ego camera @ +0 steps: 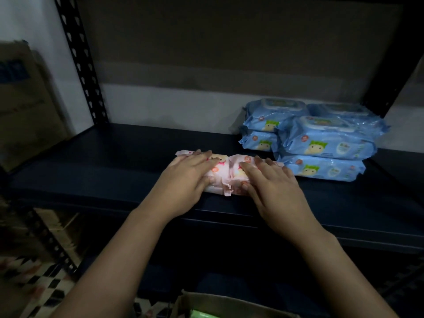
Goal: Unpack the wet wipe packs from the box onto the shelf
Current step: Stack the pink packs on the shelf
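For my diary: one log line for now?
hands: left, right on pink packs | shelf | blue packs beside

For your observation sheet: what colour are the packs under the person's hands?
Pale pink packs, seen in the head view.
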